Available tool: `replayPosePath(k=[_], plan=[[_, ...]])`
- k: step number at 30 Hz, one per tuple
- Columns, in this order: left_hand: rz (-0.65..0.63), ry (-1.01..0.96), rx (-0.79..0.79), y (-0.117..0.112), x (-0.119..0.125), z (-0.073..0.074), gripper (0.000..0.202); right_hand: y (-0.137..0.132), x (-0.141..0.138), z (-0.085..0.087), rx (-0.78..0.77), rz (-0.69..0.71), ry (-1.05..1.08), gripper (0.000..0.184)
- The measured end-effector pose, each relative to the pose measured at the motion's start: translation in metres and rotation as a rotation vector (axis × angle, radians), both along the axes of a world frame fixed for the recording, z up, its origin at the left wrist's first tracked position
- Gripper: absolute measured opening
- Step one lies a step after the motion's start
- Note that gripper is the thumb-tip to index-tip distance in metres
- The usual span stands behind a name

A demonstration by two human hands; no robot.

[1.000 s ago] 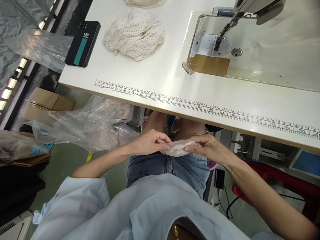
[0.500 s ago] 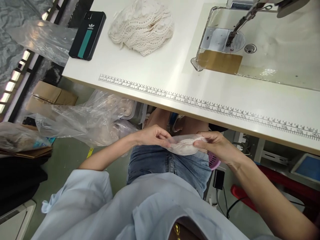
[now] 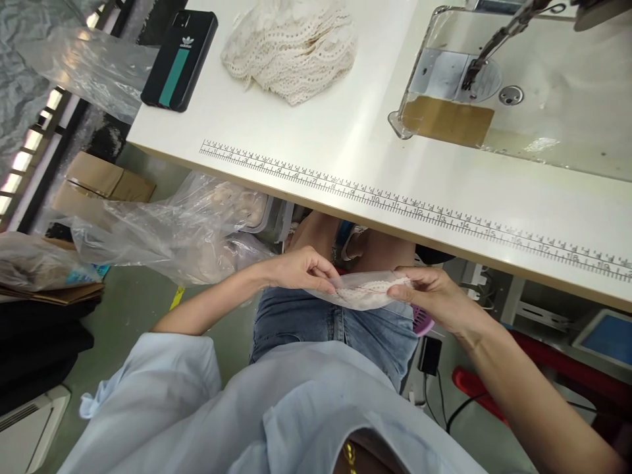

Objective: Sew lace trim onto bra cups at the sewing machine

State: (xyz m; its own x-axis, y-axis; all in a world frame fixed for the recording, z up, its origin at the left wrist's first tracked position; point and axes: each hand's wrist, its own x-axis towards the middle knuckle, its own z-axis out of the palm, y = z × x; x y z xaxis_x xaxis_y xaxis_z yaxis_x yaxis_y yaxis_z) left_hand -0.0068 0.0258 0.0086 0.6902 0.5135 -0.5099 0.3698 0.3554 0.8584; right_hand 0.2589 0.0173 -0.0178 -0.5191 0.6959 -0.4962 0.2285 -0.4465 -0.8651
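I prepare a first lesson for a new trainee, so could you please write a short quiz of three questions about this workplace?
1. Multiple choice: the left hand and right hand hold a sheer white fabric. Where is it?
A) on the floor
B) above the lap
C) under the presser foot

2. True or false: in the picture, the black phone lies to the left of the lacy pile.

3. Fill in: near the front edge of the tabletop runs a printed ____.

Key: 1. B; 2. True; 3. measuring scale
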Motion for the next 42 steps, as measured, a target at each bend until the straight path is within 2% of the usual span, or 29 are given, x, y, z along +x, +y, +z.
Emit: replayPosePath(k=[3, 6, 9, 12, 18, 22, 25, 28, 31, 35, 42], plan=[[-0.018, -0.02, -0.006, -0.001, 0.002, -0.001, 0.033, -0.003, -0.011, 0.014, 0.033, 0.086, 0.017, 0.028], [-0.036, 0.007, 0.066, -0.003, 0.01, -0.003, 0.04, -0.005, -0.02, 0.02, 0.128, 0.152, 0.021, 0.026], [-0.034, 0.067, 0.131, -0.006, 0.018, -0.002, 0.041, -0.006, -0.022, 0.019, 0.207, 0.176, -0.012, 0.028], [-0.002, 0.097, 0.113, -0.007, 0.021, 0.0, 0.037, -0.006, -0.02, 0.016, 0.227, 0.19, -0.051, 0.032], [-0.006, 0.14, 0.109, -0.007, 0.015, 0.006, 0.028, -0.006, -0.017, 0.016, 0.263, 0.272, -0.042, 0.027], [-0.011, 0.165, 0.107, -0.007, 0.012, 0.01, 0.025, -0.007, -0.018, 0.016, 0.275, 0.255, -0.043, 0.026], [-0.037, 0.131, 0.106, -0.007, 0.012, 0.012, 0.024, -0.007, -0.019, 0.016, 0.279, 0.262, -0.047, 0.027], [-0.061, 0.076, 0.116, -0.008, 0.015, 0.013, 0.031, -0.007, -0.019, 0.016, 0.295, 0.278, -0.063, 0.026], [-0.034, 0.077, 0.13, -0.01, 0.021, 0.012, 0.036, -0.008, -0.019, 0.017, 0.314, 0.276, -0.062, 0.025], [0.018, 0.143, 0.146, -0.012, 0.027, 0.014, 0.028, -0.008, -0.018, 0.017, 0.307, 0.291, -0.057, 0.025], [0.029, 0.157, 0.172, -0.013, 0.026, 0.013, 0.024, -0.008, -0.015, 0.008, 0.314, 0.303, -0.014, 0.027]])
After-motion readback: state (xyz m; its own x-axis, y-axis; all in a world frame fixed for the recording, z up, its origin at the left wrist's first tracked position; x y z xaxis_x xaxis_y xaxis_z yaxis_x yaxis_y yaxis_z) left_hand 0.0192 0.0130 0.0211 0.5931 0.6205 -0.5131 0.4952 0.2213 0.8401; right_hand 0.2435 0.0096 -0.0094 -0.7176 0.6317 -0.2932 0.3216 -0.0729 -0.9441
